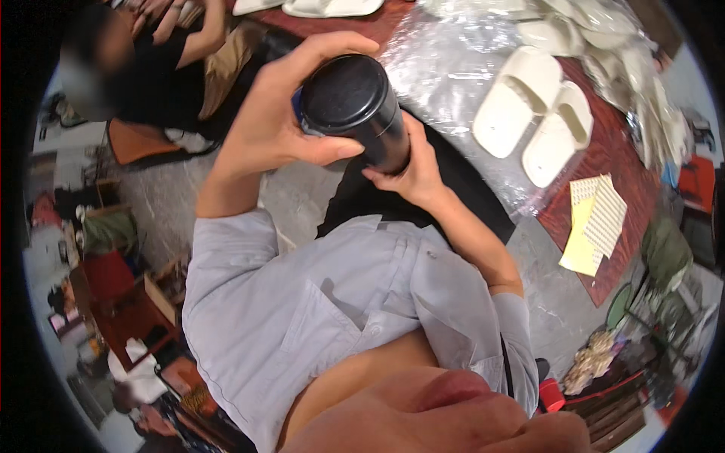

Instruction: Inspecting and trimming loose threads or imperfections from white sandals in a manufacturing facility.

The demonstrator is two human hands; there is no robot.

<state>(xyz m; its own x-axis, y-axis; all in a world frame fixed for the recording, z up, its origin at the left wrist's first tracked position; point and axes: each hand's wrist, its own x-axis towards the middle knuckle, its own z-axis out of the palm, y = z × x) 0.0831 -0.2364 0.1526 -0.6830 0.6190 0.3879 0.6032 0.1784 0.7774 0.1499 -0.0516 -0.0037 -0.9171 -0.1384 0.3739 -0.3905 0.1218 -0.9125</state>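
A black cylindrical tumbler with a round black lid is held in front of my chest, its lid end tilted toward me. My left hand wraps round the lid end, thumb on the near side and fingers over the far side. Lower on the body, my right hand grips the tumbler from the right. What is inside it cannot be seen.
A red wood-grain table stands ahead, partly covered by clear plastic sheeting. On it lie a pair of white slippers, yellow sticker sheets and bagged slippers. Another person sits at the upper left.
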